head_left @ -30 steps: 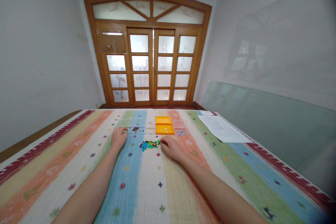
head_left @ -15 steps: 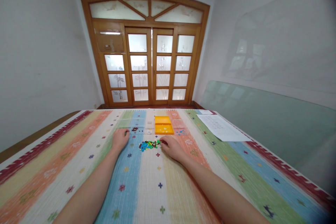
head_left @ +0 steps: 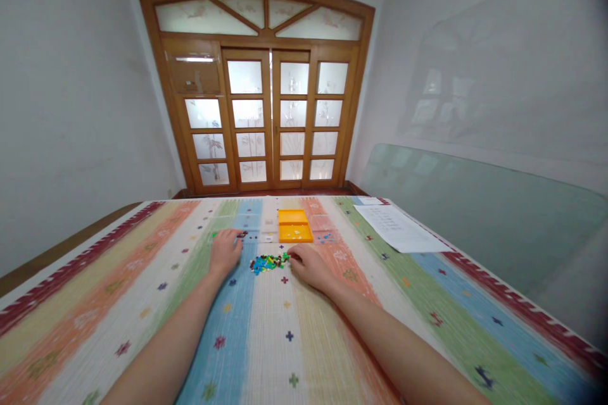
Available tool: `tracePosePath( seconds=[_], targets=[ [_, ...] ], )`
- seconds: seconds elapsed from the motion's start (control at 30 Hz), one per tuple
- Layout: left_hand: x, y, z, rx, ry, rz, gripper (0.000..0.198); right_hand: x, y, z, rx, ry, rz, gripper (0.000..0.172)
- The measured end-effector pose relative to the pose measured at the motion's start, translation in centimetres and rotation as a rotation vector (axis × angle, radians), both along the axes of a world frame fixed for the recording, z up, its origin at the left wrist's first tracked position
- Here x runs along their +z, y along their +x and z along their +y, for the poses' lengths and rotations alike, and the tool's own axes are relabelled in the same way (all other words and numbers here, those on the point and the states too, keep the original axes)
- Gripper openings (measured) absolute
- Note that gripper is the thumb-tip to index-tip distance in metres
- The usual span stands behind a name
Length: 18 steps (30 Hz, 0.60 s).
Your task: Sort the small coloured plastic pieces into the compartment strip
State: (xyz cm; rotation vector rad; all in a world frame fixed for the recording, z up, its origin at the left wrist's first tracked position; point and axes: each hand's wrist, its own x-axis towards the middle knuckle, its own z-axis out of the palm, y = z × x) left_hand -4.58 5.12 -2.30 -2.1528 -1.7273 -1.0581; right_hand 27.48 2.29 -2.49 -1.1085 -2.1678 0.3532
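A loose pile of small blue, green, yellow and dark pieces lies on the striped cloth. My right hand rests at the pile's right end, fingers curled at the green and dark pieces; whether one is pinched is too small to tell. My left hand is beyond the pile's left side, its fingertips beside a small group of dark red pieces. Its fingers are bent and partly hidden. An open yellow box with a few pale bits inside stands behind the pile.
Clear, flat trays flank the yellow box; the right one holds blue pieces. Green bits show beyond my left hand. Printed white sheets lie at the right back of the striped cloth.
My left hand has moved a little right and forward, to the dark red pieces. My right hand stays at the pile. The view has shifted slightly.
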Motion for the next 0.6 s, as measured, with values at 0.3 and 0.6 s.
tracePosePath(
  seconds=[0.3, 0.6],
  targets=[
    [1.5, 7.5, -3.5, -0.435, -0.048, 0.099, 0.029, 0.3, 0.7, 0.6, -0.172, 0.088, 0.079, 0.015],
    [0.1, 10.1, -5.1, -0.554, -0.219, 0.222, 0.048, 0.0, 0.1, 0.0, -0.199, 0.079, -0.014, 0.016]
  ],
)
